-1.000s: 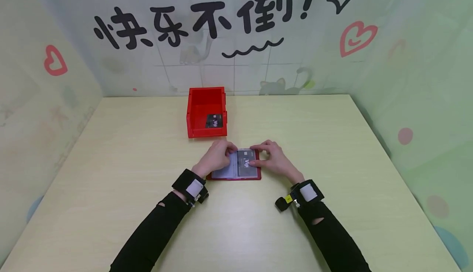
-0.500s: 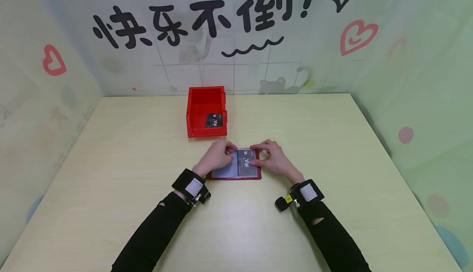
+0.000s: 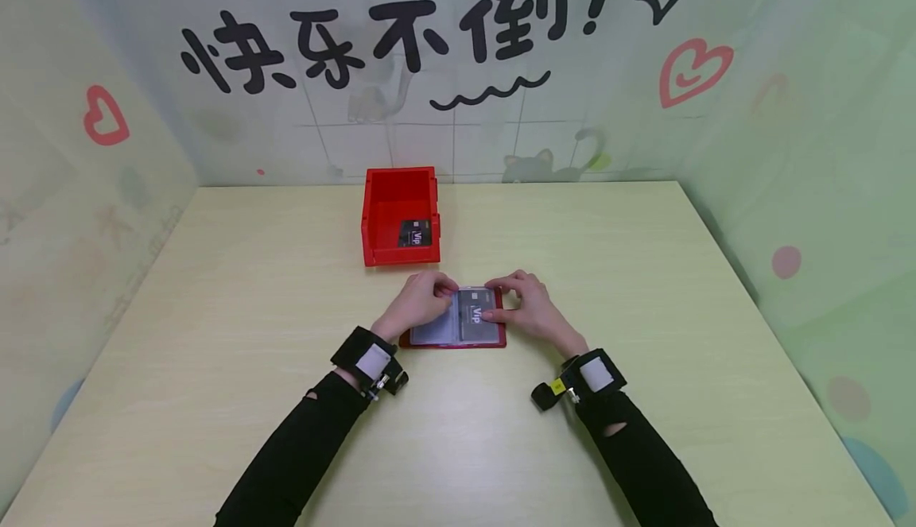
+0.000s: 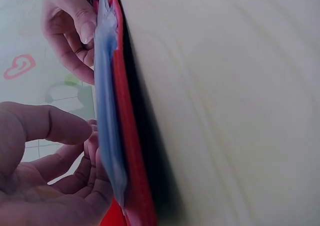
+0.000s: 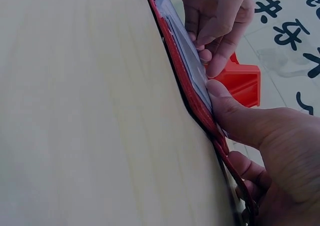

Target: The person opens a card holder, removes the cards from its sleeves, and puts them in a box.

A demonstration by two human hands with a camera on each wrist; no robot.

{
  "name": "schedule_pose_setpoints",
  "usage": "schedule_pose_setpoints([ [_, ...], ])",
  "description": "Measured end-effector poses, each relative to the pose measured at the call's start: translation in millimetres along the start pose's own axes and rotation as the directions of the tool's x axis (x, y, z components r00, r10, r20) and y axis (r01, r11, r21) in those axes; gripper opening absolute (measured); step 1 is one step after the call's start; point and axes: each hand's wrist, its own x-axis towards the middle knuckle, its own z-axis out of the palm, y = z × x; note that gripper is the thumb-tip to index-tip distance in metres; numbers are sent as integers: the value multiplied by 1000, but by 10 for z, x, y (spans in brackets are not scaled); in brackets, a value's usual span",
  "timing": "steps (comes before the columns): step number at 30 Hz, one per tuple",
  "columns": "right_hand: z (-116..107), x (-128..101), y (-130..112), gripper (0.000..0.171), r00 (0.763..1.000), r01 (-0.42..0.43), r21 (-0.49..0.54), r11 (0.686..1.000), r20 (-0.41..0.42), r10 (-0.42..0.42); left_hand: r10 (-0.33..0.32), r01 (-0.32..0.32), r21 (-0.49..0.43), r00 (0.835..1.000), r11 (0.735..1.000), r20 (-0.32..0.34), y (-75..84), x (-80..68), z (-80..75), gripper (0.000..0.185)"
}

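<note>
A red card holder (image 3: 499, 345) lies spread on the table with clear plastic sleeves (image 3: 434, 334). A dark card marked "Vip" (image 3: 474, 328) sits in its right-hand sleeve. My left hand (image 3: 418, 300) reaches over the left side, thumb and curled fingertips pinching at the sleeve near its upper edge. What lies between those fingertips is mostly hidden. My right hand (image 3: 533, 308) grips the right side: its thumb (image 5: 220, 93) presses on the sleeve, and other fingers lie along the edge and behind the red cover in the right wrist view.
Behind the card holder stands a red open bin (image 3: 401, 257), with another dark "Vip" card (image 3: 415, 234) inside at its near right corner. The pale wooden table (image 3: 272, 273) is bordered by printed cloth walls (image 3: 801, 193) at the back and sides.
The left fingertips shift very slightly over the sleeve. The right hand, card holder and red bin stay in place.
</note>
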Motion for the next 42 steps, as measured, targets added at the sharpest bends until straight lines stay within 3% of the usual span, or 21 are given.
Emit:
schedule_pose_setpoints([
  [36,30,13,-8,52,999,12,-29,1000,-37,-13,-46,47,-42,999,998,10,33,10,-10,27],
  [42,26,10,-28,51,1000,-3,-38,999,-28,2,-85,85,-67,996,994,7,35,8,-32,27],
])
